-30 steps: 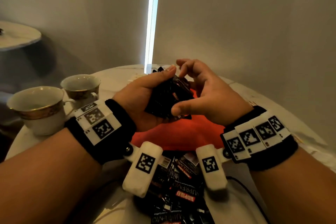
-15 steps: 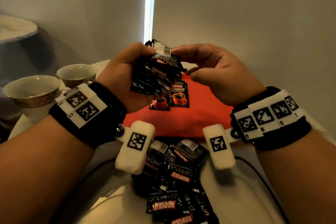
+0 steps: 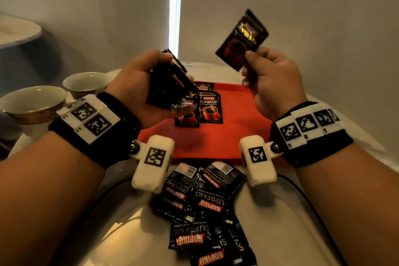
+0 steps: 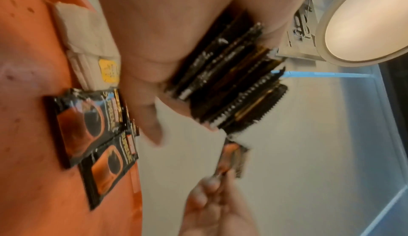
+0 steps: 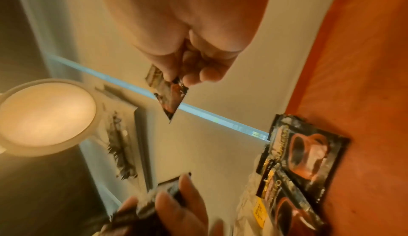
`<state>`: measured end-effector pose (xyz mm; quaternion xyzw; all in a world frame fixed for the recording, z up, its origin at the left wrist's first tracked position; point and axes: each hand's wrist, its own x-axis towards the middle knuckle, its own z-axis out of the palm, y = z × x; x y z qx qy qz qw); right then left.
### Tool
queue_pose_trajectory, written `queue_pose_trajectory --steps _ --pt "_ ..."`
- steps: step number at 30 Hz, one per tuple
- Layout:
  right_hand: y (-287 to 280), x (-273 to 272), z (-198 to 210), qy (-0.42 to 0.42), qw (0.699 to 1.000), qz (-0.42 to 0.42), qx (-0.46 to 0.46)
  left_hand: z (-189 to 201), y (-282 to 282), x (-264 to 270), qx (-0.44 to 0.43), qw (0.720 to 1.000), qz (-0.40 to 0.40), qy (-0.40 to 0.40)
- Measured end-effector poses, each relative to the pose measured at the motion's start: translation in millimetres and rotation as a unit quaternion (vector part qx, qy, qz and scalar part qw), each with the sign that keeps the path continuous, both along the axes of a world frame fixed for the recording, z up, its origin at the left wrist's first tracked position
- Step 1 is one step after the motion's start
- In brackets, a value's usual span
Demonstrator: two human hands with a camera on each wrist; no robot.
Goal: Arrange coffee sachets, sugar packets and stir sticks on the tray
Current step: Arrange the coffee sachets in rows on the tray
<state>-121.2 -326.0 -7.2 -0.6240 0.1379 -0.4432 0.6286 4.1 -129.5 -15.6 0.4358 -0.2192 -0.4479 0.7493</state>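
Sachet on tray (image 3: 211,110): "KOPIKO SUPREMO", upright, legible. Neighbouring sachet (image 3: 187,114): "SUP…" partly covered. Loose sachets on table (image 3: 200,207): "KOPIKO", "SUPREMO", inverted; barcodes. Wrist-band markers (image 3: 91,117): square coded patterns, no text. Raised sachet (image 3: 243,39): print blurred.

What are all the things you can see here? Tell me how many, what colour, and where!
Tray: one, red, on the table ahead of the hands.
Sachets on the tray: several, black with a red cup picture, overlapping at the tray's left part; exact count unclear.
Loose sachets: a heap, black with red labels, on the table nearest the person.
Sugar packets: a few, white, at the tray's edge past the sachets; count unclear.
Cups: two, white with gold trim, far left.
Table: one, white.
Ceiling lamp: one, round, glowing.
Left hand: holds a bundle of sachets, black.
Right hand: pinches a single sachet, black, raised above the tray.
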Motion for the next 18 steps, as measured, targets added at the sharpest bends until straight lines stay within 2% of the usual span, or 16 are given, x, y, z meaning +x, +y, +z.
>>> queue_pose_trajectory --steps 3,6,8,18 --pt "-19 3 -22 0.122 0.986 0.044 0.101 2 2 4 0.025 0.999 0.04 -0.007" --pt "-27 0 -40 0.237 0.953 0.124 0.145 2 3 8 0.06 0.996 0.058 -0.018" --pt "-25 -2 -43 0.287 0.936 0.138 0.15 0 3 11 0.09 0.994 0.057 -0.031" --pt "-12 -3 -42 0.352 0.925 0.105 0.093 -10 -4 9 0.094 0.994 0.059 -0.013"
